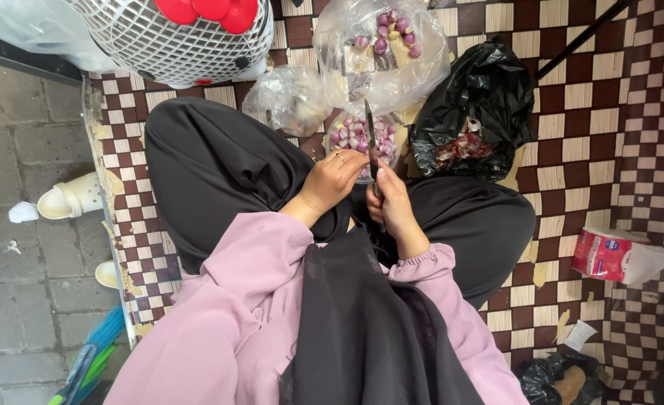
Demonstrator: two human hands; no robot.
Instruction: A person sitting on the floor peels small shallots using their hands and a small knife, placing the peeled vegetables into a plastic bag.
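I sit cross-legged in black trousers and a lilac top on a brown-and-cream checked mat (572,112). My right hand (392,206) grips a dark-bladed knife (370,139) that points away from me. My left hand (334,180), with a ring on one finger, is curled right beside the blade; whatever it holds is hidden by the fingers. Just beyond both hands lies a heap of peeled purple shallots (358,136). A clear plastic bag (381,49) further out holds more shallots.
A black bag of reddish peelings (471,112) lies to the right. A second clear bag (291,97) sits left of the shallots. A white fan with red blades (182,34) stands at the top left. A tissue pack (609,255) lies right; sandals (73,196) rest on the paving left.
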